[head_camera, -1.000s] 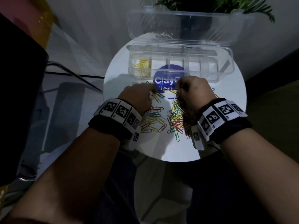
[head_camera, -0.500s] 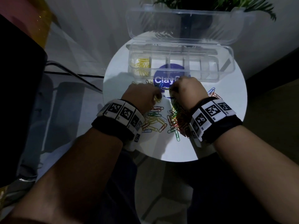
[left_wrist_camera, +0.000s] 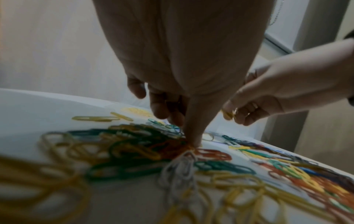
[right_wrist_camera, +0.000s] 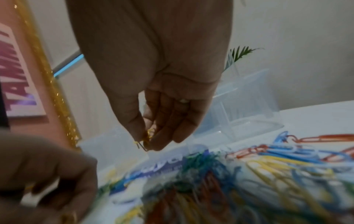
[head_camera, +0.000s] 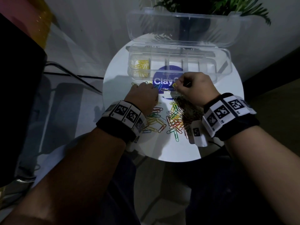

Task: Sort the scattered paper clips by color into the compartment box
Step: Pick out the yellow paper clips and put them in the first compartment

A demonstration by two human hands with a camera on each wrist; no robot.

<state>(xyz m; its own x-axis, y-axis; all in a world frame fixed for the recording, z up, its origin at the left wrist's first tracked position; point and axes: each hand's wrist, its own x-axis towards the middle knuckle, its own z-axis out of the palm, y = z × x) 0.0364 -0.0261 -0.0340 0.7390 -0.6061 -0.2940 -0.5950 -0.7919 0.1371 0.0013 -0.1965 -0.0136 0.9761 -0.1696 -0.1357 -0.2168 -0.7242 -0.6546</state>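
Scattered coloured paper clips (head_camera: 174, 119) lie in a pile on the white round table (head_camera: 178, 148). Behind them stands the clear compartment box (head_camera: 224, 62) with its lid up; yellow clips (head_camera: 141, 67) lie in its leftmost compartment. My right hand (head_camera: 176, 86) hovers just in front of the box and pinches a yellow clip (right_wrist_camera: 147, 136) between thumb and fingertips. My left hand (head_camera: 154, 88) is low over the left of the pile. In the left wrist view one of its fingers (left_wrist_camera: 193, 133) presses straight down on the clips, and the others hang loosely curled.
A blue round sticker (head_camera: 164, 79) with white lettering lies on the table under the box front. The raised lid (head_camera: 178, 26) leans back toward a green plant (head_camera: 219, 5). A dark block (head_camera: 19, 95) stands at the left, and the table edge is close to my wrists.
My right hand has come up off the pile with a yellow clip in its fingertips. My left hand has shifted slightly over the left side of the pile.
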